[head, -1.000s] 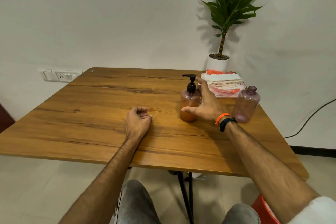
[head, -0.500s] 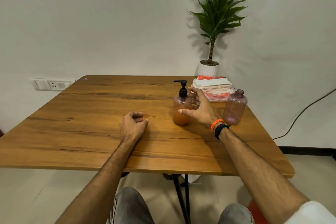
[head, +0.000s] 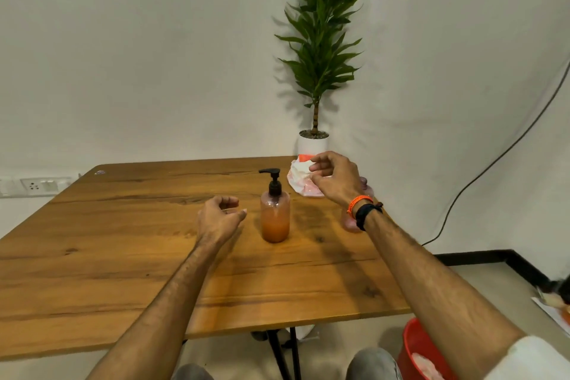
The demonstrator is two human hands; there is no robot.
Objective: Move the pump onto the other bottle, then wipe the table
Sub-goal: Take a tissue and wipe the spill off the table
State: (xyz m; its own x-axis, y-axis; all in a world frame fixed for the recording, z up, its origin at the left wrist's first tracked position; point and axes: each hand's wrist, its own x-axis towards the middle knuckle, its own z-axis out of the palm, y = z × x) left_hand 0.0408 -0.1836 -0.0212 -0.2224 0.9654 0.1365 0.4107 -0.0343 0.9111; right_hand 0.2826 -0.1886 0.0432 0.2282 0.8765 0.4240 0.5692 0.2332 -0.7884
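Observation:
A pink bottle (head: 275,219) half full of orange liquid stands upright near the table's middle, with a black pump (head: 273,180) screwed on top. My left hand (head: 219,219) hovers just left of it, fingers loosely curled, holding nothing. My right hand (head: 334,179) is raised above the table to the right of the pump, fingers bent and apart, empty. The other, empty pink bottle (head: 350,224) is mostly hidden behind my right wrist. A stack of white and orange cloths (head: 300,177) lies at the back right of the wooden table (head: 123,256).
A potted plant (head: 314,139) stands behind the table's far right corner. A red bucket (head: 415,352) sits on the floor at lower right. A black cable (head: 493,157) runs down the right wall. A wall socket (head: 40,185) is at the left.
My right hand let go of the pump bottle and rose up and to the right, over the other bottle. My left hand lifted off the table toward the pump bottle.

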